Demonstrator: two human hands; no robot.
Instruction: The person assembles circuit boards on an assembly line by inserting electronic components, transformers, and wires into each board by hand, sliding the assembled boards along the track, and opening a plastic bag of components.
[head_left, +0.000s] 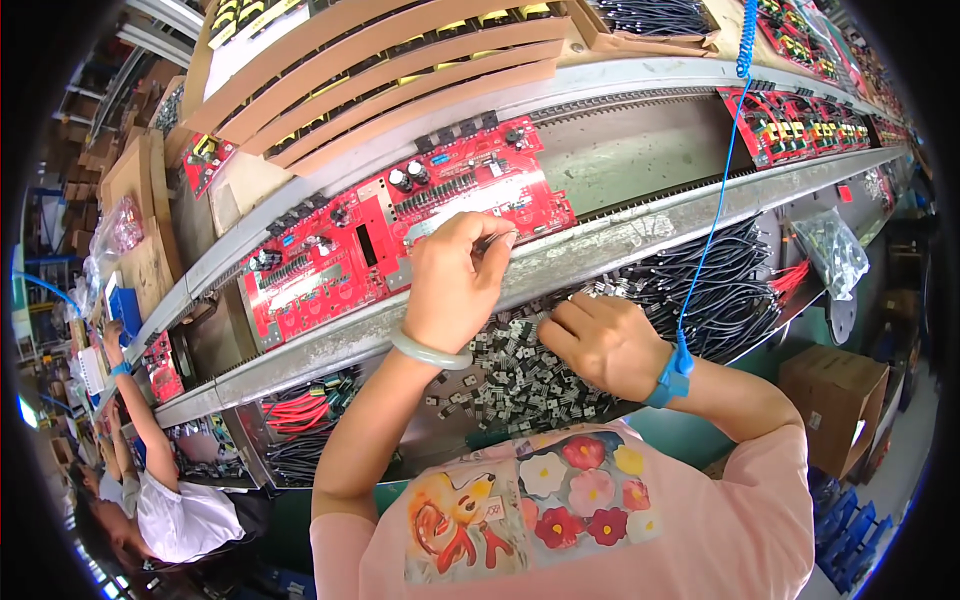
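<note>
Small black metal-legged components [530, 385] by the right hand [605, 345] seem light, best body-held; I cannot tell its or the left hand's [465, 265] grip.

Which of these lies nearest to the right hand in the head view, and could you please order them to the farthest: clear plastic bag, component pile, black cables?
1. Component pile: directly at the right hand, spreading to its left.
2. Black cables: just beyond, to its upper right.
3. Clear plastic bag: farther right, past the cables.
</note>
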